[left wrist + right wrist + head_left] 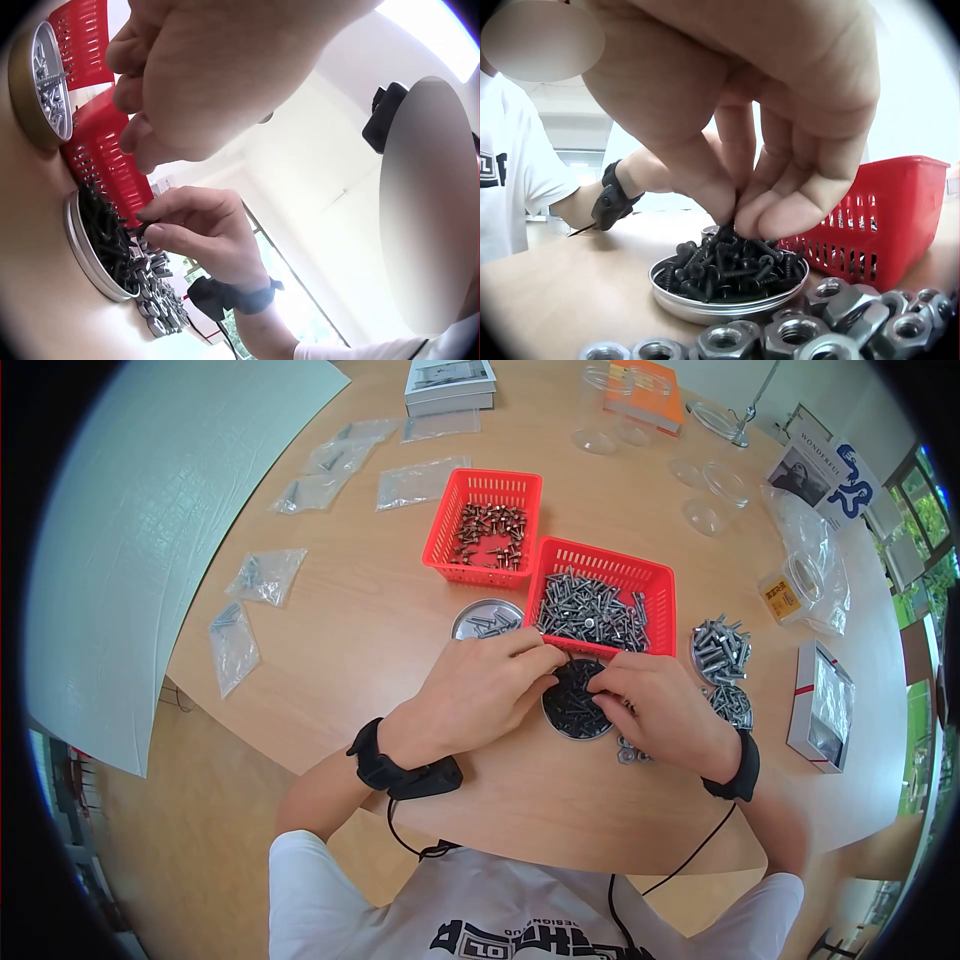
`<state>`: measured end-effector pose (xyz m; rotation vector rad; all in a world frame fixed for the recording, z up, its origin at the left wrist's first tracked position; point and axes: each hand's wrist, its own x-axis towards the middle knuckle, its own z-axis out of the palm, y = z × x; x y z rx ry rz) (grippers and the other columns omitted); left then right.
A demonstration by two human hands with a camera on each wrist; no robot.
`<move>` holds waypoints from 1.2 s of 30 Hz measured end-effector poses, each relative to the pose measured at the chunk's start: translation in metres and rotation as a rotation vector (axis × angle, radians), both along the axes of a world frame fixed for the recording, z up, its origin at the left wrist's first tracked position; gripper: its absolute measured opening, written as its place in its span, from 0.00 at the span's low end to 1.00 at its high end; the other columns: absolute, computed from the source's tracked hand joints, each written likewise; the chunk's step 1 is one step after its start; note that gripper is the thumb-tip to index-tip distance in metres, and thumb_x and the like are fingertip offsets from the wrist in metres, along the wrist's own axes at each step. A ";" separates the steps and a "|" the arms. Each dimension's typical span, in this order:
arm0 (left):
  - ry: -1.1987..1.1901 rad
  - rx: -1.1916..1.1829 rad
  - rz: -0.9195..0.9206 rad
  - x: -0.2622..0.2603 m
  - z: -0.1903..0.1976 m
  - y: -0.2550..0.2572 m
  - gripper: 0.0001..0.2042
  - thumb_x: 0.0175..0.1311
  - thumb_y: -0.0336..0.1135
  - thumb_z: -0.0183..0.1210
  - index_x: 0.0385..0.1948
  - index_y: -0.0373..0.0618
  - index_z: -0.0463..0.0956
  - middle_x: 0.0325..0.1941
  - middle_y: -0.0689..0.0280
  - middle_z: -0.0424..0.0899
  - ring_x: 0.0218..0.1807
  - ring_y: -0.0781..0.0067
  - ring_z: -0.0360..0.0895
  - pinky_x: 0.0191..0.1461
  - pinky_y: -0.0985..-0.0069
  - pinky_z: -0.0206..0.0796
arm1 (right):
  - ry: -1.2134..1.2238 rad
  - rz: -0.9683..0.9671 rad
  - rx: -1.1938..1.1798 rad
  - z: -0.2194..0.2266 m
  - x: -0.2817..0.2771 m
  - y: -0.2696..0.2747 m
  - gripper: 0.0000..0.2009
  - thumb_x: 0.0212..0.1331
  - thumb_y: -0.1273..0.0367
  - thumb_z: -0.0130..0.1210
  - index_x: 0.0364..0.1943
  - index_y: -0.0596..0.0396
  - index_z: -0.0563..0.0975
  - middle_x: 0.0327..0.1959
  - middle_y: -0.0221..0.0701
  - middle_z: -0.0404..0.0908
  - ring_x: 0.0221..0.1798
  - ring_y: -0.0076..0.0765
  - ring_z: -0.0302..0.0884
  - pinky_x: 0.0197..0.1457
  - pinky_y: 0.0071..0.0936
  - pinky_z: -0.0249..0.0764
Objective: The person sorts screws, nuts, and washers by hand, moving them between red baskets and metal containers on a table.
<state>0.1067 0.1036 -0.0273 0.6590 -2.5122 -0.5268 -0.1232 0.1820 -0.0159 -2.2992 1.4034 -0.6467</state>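
Note:
A round metal lid (705,309) holds a heap of black screws (727,274) close to the table's front edge. My right hand (655,705) is over it, thumb and forefinger pinching a black screw (140,228) just above the heap. At the lid's left side, my left hand (490,685) has bent fingers, their tips near the lid's far rim and the front wall of a red basket (655,595). Whether those fingertips hold anything I cannot tell. That basket is filled with silver bolts (590,610).
Behind stands another red basket (440,550) with brownish bolts. A tin of silver screws (487,622) is left of the lid; nuts (628,750) and piles of bolts (722,648) lie right. Plastic bags (265,577), clear jars (705,515) and a box (822,705) sit farther out.

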 end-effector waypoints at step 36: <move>-0.376 0.129 -0.549 -0.081 0.005 -0.106 0.14 0.54 0.29 0.68 0.45 0.49 0.85 0.44 0.61 0.76 0.47 0.57 0.79 0.48 0.61 0.71 | 0.408 0.143 -0.042 0.004 -0.059 -0.068 0.05 0.51 0.70 0.64 0.33 0.49 0.84 0.37 0.26 0.76 0.49 0.39 0.69 0.57 0.36 0.68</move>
